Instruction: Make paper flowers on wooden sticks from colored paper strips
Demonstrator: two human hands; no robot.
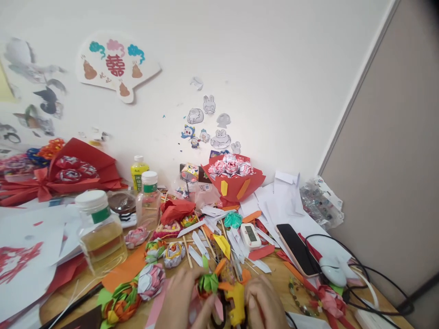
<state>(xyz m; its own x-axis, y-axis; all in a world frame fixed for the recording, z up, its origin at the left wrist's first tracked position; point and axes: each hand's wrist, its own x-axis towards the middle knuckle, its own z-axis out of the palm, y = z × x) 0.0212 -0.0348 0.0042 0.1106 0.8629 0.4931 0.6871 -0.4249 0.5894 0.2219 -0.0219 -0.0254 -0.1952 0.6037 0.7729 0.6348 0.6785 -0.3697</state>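
Holding a green paper flower (208, 283) at the near edge of the surface (281, 278), our left hand (181, 297) has its fingers closed around it. Our right hand (262, 301) is curled just beside a yellow tool (236, 304); we cannot tell whether it grips anything. Beyond, toward the right edge, lies a phone (297, 249), its screen dark. We cannot read the digits on the white display (251, 235), nor the small label on the yellow bottle (139, 172) near the far edge. Behind, a fan-shaped cutout (103, 52) bears a red 囍.
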